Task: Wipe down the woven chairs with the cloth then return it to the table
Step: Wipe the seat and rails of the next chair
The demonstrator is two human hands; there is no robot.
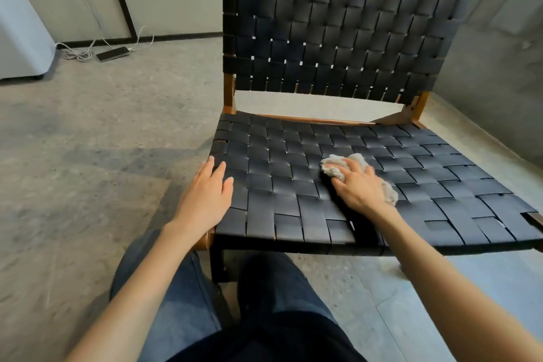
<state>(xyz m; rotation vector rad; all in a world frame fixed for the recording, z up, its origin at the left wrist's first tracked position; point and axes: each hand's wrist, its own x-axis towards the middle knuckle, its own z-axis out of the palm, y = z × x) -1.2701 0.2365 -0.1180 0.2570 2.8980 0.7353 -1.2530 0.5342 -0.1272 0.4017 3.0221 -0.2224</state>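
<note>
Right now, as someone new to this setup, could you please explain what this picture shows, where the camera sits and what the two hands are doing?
There is no machine here: a person is working with bare hands. The single picture comes from a wide-angle camera worn on the person's head, looking forward and down, so you see their own arms and legs from above.

In front of them stands a chair with a wooden frame and dark woven straps. The right hand has a bunched grey cloth in its grip and presses it onto the seat. The left hand lies flat, fingers straight, on the seat's left edge and holds nothing.

Further back on the floor lies a phone with a white cable attached. No table is in view.
</note>
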